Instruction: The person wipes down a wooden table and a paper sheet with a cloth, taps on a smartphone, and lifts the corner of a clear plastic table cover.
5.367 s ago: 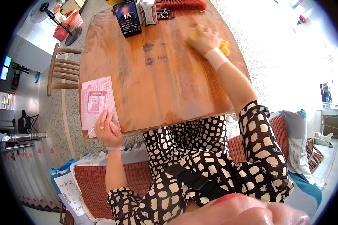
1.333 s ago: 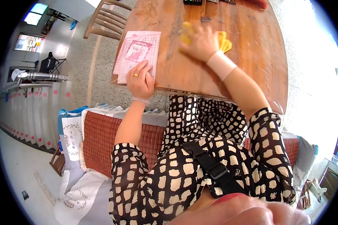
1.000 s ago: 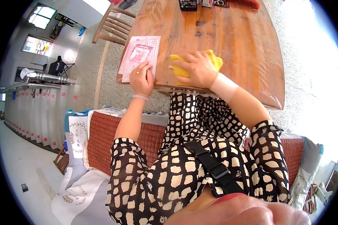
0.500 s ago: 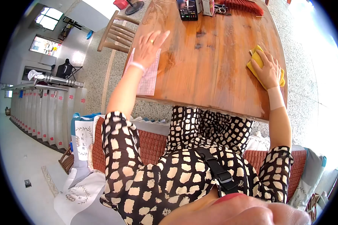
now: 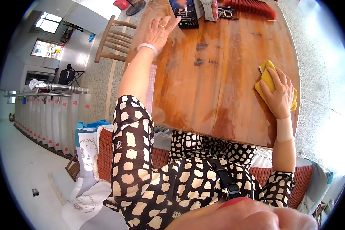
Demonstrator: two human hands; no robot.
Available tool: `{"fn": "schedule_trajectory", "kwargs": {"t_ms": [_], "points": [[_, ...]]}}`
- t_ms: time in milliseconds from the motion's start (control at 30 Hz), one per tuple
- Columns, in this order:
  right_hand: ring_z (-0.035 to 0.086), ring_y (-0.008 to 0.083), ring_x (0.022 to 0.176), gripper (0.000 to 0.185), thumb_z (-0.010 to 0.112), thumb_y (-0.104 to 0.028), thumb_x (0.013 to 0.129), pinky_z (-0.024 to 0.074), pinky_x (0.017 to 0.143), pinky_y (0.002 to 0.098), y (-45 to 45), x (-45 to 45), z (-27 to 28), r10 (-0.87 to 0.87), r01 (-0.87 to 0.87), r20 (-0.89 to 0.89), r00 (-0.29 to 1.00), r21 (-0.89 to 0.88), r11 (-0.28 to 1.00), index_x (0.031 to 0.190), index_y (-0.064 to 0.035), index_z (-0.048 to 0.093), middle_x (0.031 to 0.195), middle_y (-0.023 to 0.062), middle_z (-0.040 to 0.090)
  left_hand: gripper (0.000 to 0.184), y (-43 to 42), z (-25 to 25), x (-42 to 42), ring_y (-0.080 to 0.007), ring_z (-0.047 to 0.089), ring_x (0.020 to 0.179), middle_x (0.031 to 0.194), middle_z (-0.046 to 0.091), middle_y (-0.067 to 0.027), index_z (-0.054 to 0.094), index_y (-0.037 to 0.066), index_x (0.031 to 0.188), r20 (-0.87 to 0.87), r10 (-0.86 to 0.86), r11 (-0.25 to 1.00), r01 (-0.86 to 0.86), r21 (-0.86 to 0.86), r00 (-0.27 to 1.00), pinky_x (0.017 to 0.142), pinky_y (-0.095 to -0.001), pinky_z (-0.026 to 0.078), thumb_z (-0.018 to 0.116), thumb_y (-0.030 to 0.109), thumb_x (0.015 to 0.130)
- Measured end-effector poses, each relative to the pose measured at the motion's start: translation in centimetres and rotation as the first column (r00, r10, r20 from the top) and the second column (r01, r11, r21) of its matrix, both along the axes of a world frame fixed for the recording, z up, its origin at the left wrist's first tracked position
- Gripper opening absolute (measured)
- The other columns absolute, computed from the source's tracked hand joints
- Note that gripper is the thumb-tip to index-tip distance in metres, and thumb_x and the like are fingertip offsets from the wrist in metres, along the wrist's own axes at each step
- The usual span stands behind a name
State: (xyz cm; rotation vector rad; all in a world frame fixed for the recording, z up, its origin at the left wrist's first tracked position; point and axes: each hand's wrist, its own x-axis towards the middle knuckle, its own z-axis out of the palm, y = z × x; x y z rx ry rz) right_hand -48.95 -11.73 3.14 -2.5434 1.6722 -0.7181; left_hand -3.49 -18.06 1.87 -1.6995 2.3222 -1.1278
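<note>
My left hand is stretched over the far left of the wooden table, fingers spread and nothing held. Its fingertips come close to a smartphone with a lit screen; I cannot tell whether they touch it. Under my left forearm lies a pink-and-white checked sheet, partly hidden by the arm. At the table's right edge, my right hand presses on a folded yellow cloth, its fingers curved over the top.
A small box, scissors and a red-bristled brush lie at the far end. Beside the table's left edge stands a wooden chair. Behind me is a bench with a reddish-brown mat.
My left hand has moved off the checked sheet and forward towards the phone. My right hand stays on the yellow cloth near the right edge. The camera view has shifted.
</note>
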Motion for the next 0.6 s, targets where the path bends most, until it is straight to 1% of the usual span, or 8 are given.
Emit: {"fn": "schedule_trajectory", "kwargs": {"t_ms": [67,167,300,400,500,600], "points": [[0.049,0.0301,0.114,0.047,0.064,-0.036,0.080,0.0347,0.099,0.0418,0.0,0.0,-0.1,0.005,-0.005,0.001,1.000,0.003,1.000,0.121,-0.0140,0.060,0.124,0.0083,0.055,0.083,-0.5,-0.5,0.7,-0.0241,0.041,0.117,0.131,0.040,-0.0006,0.020,0.037,0.147,-0.003,-0.006,1.000,0.006,-0.024,1.000,0.101,-0.0415,0.032,0.052,0.002,0.079],[0.049,0.0299,0.113,0.046,0.065,-0.035,0.080,0.0348,0.098,0.0418,-0.1,0.0,0.0,0.013,-0.013,-0.008,1.000,0.006,1.000,0.121,-0.0138,0.060,0.124,0.0082,0.055,0.082,-0.4,-0.2,0.8,-0.0242,0.041,0.116,0.132,0.039,-0.0004,0.021,0.038,0.147,-0.021,-0.040,0.999,0.040,-0.016,0.999,0.102,-0.0417,0.032,0.051,0.001,0.080],[0.049,0.0298,0.113,0.046,0.065,-0.034,0.080,0.0350,0.098,0.0417,-0.1,0.0,0.1,0.021,-0.021,-0.016,1.000,-0.009,1.000,0.121,-0.0136,0.060,0.124,0.0081,0.055,0.081,-0.5,-0.5,1.1,-0.0247,0.041,0.116,0.132,0.039,-0.0004,0.021,0.039,0.147,0.013,0.015,1.000,-0.015,0.010,1.000,0.102,-0.0415,0.032,0.050,0.001,0.081],[0.050,0.0298,0.113,0.047,0.065,-0.034,0.080,0.0352,0.098,0.0418,-0.2,0.1,0.1,0.014,-0.014,-0.014,1.000,0.000,1.000,0.121,-0.0133,0.060,0.124,0.0080,0.055,0.079,-1.2,-1.1,1.5,-0.0234,0.044,0.113,0.131,0.043,-0.0006,0.022,0.038,0.147,0.039,0.014,0.999,-0.013,-0.041,0.999,0.102,-0.0390,0.034,0.048,0.002,0.081],[0.050,0.0299,0.113,0.046,0.065,-0.034,0.080,0.0355,0.098,0.0416,-0.2,0.1,0.1,0.017,-0.017,-0.011,1.000,0.006,1.000,0.121,-0.0131,0.060,0.124,0.0081,0.055,0.079,-1.5,-1.4,1.5,-0.0241,0.044,0.110,0.126,0.044,-0.0006,0.030,0.039,0.144,0.016,-0.032,0.994,0.033,-0.101,0.999,0.100,-0.0399,0.035,0.051,0.001,0.078],[0.050,0.0300,0.112,0.046,0.065,-0.034,0.080,0.0357,0.098,0.0414,-0.3,0.1,0.1,0.012,-0.013,-0.022,1.000,-0.018,1.000,0.120,-0.0130,0.060,0.123,0.0081,0.056,0.079,-1.5,-1.2,1.4,-0.0244,0.044,0.109,0.123,0.045,-0.0008,0.035,0.038,0.142,0.009,-0.054,0.993,0.055,-0.108,0.998,0.097,-0.0399,0.036,0.054,0.000,0.075]]}}
